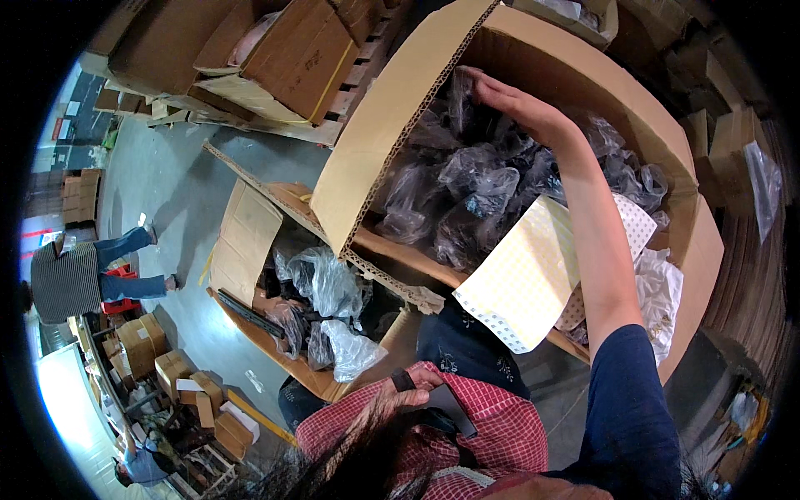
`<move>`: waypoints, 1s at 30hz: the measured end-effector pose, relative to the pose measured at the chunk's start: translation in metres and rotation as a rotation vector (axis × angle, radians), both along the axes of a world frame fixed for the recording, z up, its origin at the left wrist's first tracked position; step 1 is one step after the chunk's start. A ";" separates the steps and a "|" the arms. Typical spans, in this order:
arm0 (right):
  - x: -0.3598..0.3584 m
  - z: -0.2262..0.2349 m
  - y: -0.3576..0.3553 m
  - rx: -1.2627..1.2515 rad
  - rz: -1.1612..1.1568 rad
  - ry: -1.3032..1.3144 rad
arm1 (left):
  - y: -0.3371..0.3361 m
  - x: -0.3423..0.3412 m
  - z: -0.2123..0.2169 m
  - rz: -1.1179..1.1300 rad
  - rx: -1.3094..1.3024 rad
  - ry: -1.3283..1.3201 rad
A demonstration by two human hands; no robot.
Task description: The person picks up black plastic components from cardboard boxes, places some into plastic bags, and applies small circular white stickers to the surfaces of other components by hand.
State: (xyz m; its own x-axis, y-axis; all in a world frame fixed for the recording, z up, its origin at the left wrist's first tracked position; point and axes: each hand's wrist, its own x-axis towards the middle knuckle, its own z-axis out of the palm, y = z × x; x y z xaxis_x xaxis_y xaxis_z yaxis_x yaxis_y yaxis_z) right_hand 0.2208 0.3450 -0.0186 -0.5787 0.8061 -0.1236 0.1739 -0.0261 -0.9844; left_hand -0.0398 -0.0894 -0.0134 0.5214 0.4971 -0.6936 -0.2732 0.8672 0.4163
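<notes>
While right hand (517, 104) digs in big cardboard box (392, 125), left hand (408, 387) grips dark phone (450, 408).
R fingers spread flat on black plastic-wrapped bags (467, 192) near box's far-left wall; L fingers curled round phone, at apron.

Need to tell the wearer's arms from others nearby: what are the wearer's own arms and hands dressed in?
Both hands are bare, no gloves. The right arm has a dark navy short sleeve. The left hand wears a dark band at the wrist and shows against red-and-white checked fabric.

Bagged items (475, 183) crowd the big carton (392, 117); its raised flap probably blocks leftward passage.
</notes>
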 end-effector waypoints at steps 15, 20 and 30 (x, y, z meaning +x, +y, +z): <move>0.009 -0.017 0.000 0.058 0.029 -0.070 | -0.003 -0.004 -0.005 -0.034 0.063 0.022; -0.016 -0.034 -0.006 0.713 -0.005 -0.737 | 0.002 0.000 0.008 -0.015 0.032 0.037; 0.017 -0.062 0.027 0.414 -0.274 -0.072 | -0.009 -0.004 -0.003 -0.020 0.124 0.071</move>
